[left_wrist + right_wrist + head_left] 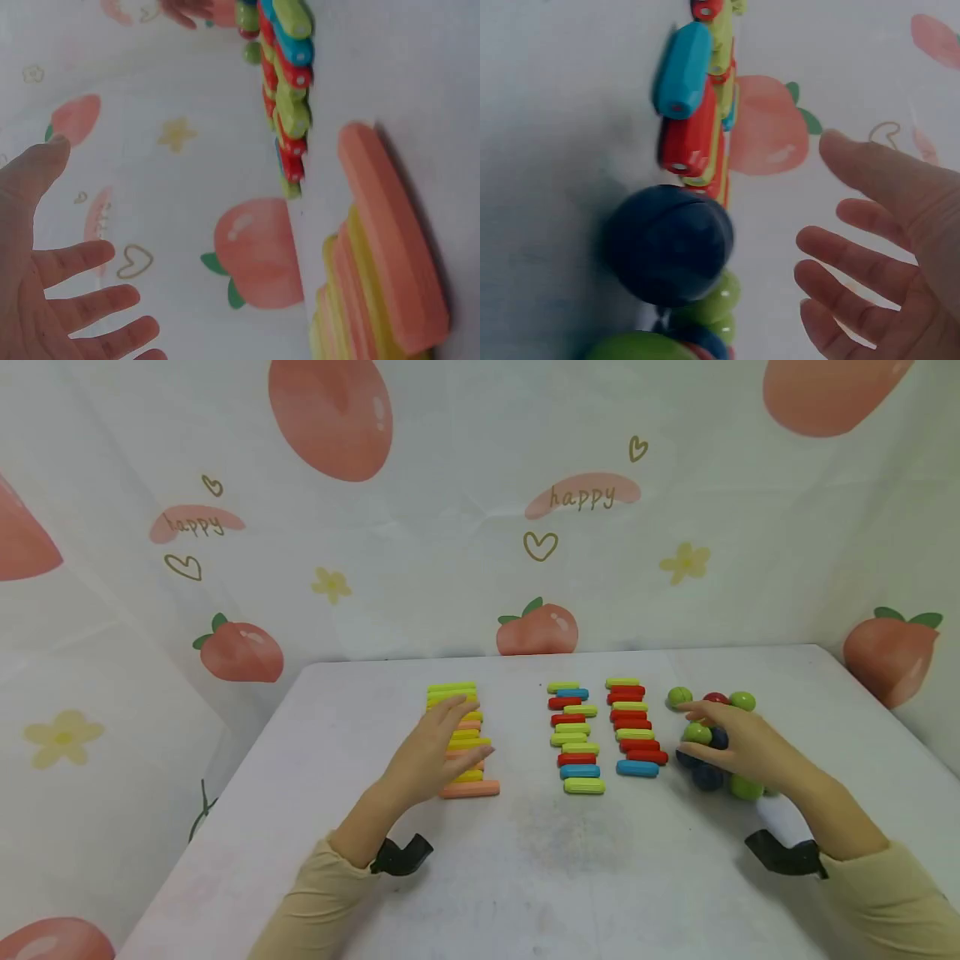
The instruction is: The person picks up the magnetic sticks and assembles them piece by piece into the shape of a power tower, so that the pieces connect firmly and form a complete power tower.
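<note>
My left hand (423,756) hovers over a column of stick-like pieces in yellow, yellow-green and salmon, its thumb and fingers spread with nothing between them. A salmon stick (470,789) lies at the near end of that column; yellow-green sticks (452,687) show at the far end. On the right, my right hand (738,745) is held above a cluster of round balls, fingers apart and empty. Dark blue balls (707,777) and green balls (680,696) show around it, with a red one (716,698) behind; the hand hides part of the cluster.
Between the hands lie two columns of shorter red, green and blue pieces, including a near green piece (584,786) and a near blue piece (637,768). All lie on a white tabletop (570,893). A peach-printed cloth (450,568) hangs behind the table and along its left side.
</note>
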### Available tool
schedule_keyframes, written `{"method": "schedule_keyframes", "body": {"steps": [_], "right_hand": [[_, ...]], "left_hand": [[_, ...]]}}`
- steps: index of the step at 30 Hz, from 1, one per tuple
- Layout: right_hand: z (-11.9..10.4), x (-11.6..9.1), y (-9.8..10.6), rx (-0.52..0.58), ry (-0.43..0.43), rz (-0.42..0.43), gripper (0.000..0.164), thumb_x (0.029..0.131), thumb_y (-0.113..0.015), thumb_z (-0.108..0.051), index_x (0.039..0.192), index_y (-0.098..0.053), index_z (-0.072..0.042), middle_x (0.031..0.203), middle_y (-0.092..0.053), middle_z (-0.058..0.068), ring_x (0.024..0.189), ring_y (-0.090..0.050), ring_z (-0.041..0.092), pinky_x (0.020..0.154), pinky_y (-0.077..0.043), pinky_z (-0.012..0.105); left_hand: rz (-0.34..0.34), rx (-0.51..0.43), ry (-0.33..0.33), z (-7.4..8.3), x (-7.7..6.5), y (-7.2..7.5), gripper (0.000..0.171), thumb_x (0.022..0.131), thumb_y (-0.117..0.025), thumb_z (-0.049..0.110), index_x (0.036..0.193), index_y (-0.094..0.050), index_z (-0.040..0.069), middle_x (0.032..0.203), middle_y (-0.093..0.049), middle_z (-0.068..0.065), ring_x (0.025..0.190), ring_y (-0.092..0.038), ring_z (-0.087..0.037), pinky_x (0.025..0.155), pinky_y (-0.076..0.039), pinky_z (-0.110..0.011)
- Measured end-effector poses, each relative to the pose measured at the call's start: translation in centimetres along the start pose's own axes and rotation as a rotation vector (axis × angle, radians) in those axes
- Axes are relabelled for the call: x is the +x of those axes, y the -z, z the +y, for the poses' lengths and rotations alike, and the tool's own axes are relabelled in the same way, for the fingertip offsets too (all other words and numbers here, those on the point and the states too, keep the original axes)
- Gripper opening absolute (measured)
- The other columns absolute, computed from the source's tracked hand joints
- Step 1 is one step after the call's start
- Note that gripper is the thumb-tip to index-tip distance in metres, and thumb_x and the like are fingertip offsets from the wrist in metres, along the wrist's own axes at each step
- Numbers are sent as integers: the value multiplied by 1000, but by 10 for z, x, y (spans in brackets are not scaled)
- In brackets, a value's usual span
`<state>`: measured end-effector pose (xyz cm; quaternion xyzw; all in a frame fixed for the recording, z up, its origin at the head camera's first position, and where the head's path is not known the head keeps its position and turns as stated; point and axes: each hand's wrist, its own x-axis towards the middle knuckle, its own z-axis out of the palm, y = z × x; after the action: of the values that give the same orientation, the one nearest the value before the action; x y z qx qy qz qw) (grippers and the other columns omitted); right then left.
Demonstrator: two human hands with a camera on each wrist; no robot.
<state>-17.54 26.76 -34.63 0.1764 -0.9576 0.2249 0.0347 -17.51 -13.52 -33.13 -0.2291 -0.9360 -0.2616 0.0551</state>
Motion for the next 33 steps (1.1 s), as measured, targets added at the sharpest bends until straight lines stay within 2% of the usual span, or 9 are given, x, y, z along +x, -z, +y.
{"method": "schedule_keyframes", "body": {"steps": [2, 7, 12, 21, 26, 33], "right_hand": [[5, 0, -4, -1, 24, 5, 49, 81, -72, -23, 120, -55, 3, 103, -67, 19, 91, -61, 31, 80, -53, 53], [11, 3, -14, -19, 4, -26, 48, 78, -74, -21, 117, -57, 1, 99, -69, 15, 83, -59, 25, 69, -55, 46], [14, 4, -19, -39, -11, -35, 46, 78, -74, -19, 116, -58, 2, 96, -69, 14, 83, -59, 25, 72, -54, 48], [15, 8, -22, -35, -30, -48, 45, 78, -73, -17, 115, -58, 4, 97, -68, 18, 79, -56, 21, 69, -54, 39], [15, 9, -23, -34, -29, -50, 44, 77, -73, -14, 114, -58, 4, 96, -68, 17, 76, -53, 18, 65, -50, 28], [14, 7, -20, -15, -34, -45, 48, 78, -73, -13, 119, -55, 4, 96, -67, 18, 72, -49, 15, 55, -43, 18]], "left_hand": [[-36, -33, 8, 3, 0, -5, 60, 87, -62, 42, 137, -43, 15, 146, -39, -9, 134, -39, -30, 105, -40, -49], [-90, -48, -22, 8, 2, -20, 53, 88, -61, 43, 131, -49, 16, 137, -49, -2, 128, -45, -21, 103, -44, -42], [-155, -67, -57, 15, 4, -33, 47, 89, -59, 42, 128, -52, 16, 132, -53, 0, 123, -48, -19, 103, -44, -38], [-250, -114, -132, 23, 9, -49, 42, 92, -57, 38, 126, -54, 12, 128, -56, -2, 119, -54, -20, 100, -47, -36], [-282, -112, -154, 28, 14, -57, 39, 92, -57, 36, 124, -57, 13, 125, -59, -2, 116, -55, -20, 98, -48, -33], [-341, -128, -157, 38, 24, -68, 35, 91, -59, 32, 120, -60, 13, 118, -63, -1, 107, -58, -16, 89, -50, -22]]}}
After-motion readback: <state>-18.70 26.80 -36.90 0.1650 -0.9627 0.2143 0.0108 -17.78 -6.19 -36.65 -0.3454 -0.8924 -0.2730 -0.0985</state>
